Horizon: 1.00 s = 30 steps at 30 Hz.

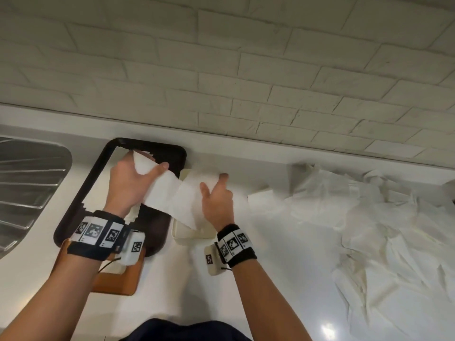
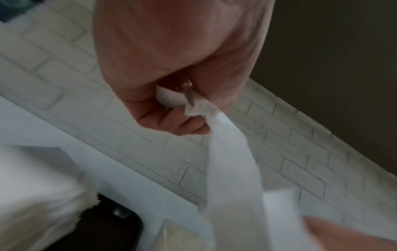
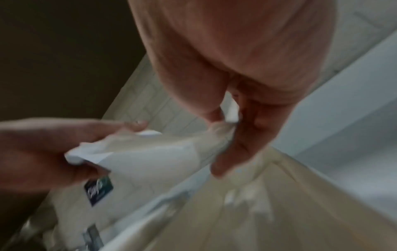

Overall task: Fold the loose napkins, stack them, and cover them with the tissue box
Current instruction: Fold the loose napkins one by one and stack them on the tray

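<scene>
A dark tray (image 1: 73, 200) is sitting on the white counter (image 1: 172, 279) and is holding a stack of folded napkins (image 1: 98, 183). A cream tissue box (image 1: 189, 233) is lying just beside the tray's right edge. Loose napkins (image 1: 369, 217) are lying in a heap further right. Both hands are holding one napkin (image 1: 172, 193) stretched above the tray and box. The left hand (image 1: 128, 183) is pinching one end over the stack; the right hand (image 1: 218, 200) is pinching the other end over the box.
</scene>
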Tool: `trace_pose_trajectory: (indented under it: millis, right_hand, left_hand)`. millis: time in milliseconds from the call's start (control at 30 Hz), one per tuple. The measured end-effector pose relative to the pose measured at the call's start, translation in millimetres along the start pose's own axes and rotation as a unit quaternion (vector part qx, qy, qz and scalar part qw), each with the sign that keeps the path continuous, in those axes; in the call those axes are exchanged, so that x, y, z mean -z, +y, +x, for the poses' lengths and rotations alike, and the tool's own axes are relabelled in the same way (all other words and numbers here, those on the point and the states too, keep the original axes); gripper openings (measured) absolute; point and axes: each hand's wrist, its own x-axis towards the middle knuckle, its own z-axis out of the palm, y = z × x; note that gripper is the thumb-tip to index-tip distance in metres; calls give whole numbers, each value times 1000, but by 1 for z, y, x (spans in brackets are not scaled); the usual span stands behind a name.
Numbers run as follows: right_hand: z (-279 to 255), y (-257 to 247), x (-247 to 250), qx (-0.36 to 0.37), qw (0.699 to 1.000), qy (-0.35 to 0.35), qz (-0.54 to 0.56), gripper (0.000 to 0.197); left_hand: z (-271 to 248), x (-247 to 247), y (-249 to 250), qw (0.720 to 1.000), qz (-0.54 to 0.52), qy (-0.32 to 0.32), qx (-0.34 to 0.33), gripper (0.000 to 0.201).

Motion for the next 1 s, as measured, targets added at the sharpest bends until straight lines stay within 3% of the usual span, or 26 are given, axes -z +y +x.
trace_pose_trajectory:
  millis: [167,267,400,500,667,767,833,900,1000]
  right_hand:
    - [-15,17,-19,70,987,-110,-97,84]
    - [-16,20,-22,98,970,-99,-198,81]
    - [-20,8,-11,132,923,-105,-345,70]
    - [-16,4,-5,130,902,-123,-392,67]
    - [-19,2,8,122,897,-140,-401,63]
    - [-16,4,20,119,936,-97,-316,64]
    - [-18,0,36,122,983,-51,-124,82]
    - [-25,-5,53,165,978,-87,88,103]
    - [-37,-5,64,185,947,-153,215,100]
  left_hand:
    - [1,14,-13,998,46,-35,22,63]
    - [-1,15,-12,994,2,-92,51,65]
    - [-4,15,7,987,-22,-152,52,55]
    - [-5,15,26,977,-55,-198,47,52]
    - [-2,10,47,972,-30,-231,-7,43]
    - [-2,7,54,961,-12,-269,-67,43]
    - [-5,9,62,948,-13,-302,-100,43]
    - [-9,13,72,932,-29,-340,-119,41]
    - [-8,17,90,922,-33,-357,-146,41]
